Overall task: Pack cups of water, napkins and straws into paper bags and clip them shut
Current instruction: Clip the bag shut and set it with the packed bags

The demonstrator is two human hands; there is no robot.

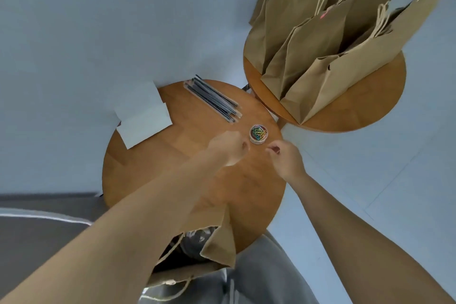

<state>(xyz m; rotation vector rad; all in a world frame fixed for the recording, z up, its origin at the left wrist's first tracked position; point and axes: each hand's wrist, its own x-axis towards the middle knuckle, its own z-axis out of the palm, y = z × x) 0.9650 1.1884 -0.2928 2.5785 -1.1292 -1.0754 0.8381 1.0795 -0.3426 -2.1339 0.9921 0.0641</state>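
Clips fill the little tub (258, 133) at about two o'clock on my round table (153, 175), and both my hands hover just this side of it. Left hand (228, 147) is curled, holding nothing I can see. Right hand (287, 158) pinches something tiny at its fingertips (272, 148), probably one clip, too small to be sure. Open bag (217, 242) waits at six o'clock with a cup inside. My judgement: keep the pinch firm, press the bag's lips together, then slide the clip on

Open bag (217, 244) — cup (197, 242) inside.
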